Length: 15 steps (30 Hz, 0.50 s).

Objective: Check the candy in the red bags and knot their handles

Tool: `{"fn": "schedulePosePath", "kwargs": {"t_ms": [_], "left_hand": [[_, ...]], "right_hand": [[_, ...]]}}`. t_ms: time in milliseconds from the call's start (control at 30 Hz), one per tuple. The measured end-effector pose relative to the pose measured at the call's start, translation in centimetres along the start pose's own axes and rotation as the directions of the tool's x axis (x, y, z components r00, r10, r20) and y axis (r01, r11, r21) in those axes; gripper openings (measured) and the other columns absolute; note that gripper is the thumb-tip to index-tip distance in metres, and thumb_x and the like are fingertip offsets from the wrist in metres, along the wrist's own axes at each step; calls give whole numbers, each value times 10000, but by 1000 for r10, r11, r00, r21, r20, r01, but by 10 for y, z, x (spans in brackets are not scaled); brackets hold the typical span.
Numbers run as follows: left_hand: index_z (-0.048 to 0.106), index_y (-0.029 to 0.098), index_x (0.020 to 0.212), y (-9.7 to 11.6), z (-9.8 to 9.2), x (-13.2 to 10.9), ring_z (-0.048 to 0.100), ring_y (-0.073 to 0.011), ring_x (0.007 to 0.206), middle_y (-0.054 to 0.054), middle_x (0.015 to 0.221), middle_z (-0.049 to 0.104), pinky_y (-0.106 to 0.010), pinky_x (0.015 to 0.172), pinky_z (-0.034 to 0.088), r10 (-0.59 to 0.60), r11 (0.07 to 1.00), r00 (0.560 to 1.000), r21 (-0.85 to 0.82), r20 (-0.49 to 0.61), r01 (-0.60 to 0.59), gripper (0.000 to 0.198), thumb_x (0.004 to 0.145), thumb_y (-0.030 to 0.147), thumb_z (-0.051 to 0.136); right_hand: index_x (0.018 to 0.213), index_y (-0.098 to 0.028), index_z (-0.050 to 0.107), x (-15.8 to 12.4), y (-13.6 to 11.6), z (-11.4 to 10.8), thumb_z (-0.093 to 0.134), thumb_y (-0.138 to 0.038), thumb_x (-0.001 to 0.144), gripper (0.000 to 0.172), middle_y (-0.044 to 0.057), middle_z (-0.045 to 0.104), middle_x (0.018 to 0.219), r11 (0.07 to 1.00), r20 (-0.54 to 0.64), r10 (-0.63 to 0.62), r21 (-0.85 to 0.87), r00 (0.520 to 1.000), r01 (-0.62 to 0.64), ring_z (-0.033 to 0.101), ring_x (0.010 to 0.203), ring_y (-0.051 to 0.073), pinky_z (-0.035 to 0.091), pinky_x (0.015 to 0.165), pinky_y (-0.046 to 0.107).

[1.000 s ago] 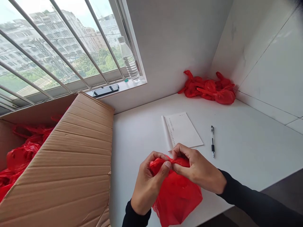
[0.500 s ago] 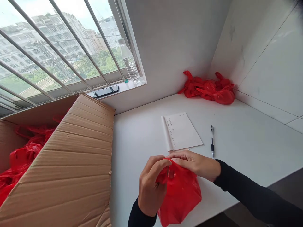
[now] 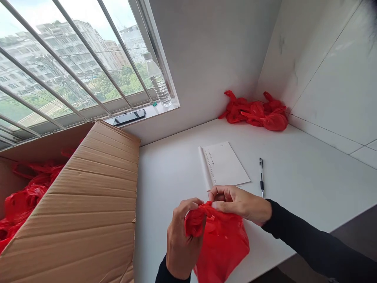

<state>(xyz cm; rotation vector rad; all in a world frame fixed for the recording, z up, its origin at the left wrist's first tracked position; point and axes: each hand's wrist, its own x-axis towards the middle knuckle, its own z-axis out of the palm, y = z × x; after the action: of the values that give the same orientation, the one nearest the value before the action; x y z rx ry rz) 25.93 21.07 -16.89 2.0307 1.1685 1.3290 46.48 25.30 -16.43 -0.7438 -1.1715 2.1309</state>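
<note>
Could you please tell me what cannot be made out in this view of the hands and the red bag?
All in the head view:
Contents of the red bag: hidden by its opaque plastic.
Fingertips of the left hand: tucked behind the bag's bunched top.
Writing on the notepad: too small to read.
Inside of the cardboard box: mostly hidden by its flap, and cut off by the left edge.

The red plastic bag (image 3: pixel 225 243) is glossy, crinkled and bulging, its top bunched between my left hand (image 3: pixel 181 239) and right hand (image 3: pixel 238 202), just nearer me than the notepad (image 3: pixel 226 163).
</note>
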Motion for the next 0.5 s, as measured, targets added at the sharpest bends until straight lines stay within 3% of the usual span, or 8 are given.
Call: {"fn": "schedulePosePath", "kwargs": {"t_ms": [133, 367, 500], "left_hand": [[514, 291, 1137, 1, -3, -1, 716, -136, 914, -12, 1048, 704, -213, 769, 566, -15, 1000, 1000, 16, -4, 15, 416, 857, 1, 619], [697, 300, 1205, 9, -13, -6, 732, -179, 981, -31, 1091, 769, -249, 865, 558, -60, 994, 998, 93, 16, 58, 374, 924, 80, 581], [726, 296, 1211, 10, -16, -24, 707, -193, 1064, -37, 1172, 755, -279, 937, 544, -96, 988, 989, 113, -110, 108, 340, 953, 152, 557]], "right_hand": [[989, -176, 644, -3, -6, 1, 768, -360, 842, 266, 8, 613, 943, 987, -87, -124, -114, 989, 113, 557, 860, 133, 435, 791, 284], [1014, -187, 694, -10, -13, 6, 654, -371, 926, 207, 48, 677, 999, 967, -165, -154, -227, 974, 114, 604, 865, 166, 476, 787, 320], [1000, -208, 686, -17, -11, -3, 598, -380, 967, 196, 41, 693, 971, 923, -245, -244, -357, 938, 147, 622, 895, 182, 476, 876, 356]]}}
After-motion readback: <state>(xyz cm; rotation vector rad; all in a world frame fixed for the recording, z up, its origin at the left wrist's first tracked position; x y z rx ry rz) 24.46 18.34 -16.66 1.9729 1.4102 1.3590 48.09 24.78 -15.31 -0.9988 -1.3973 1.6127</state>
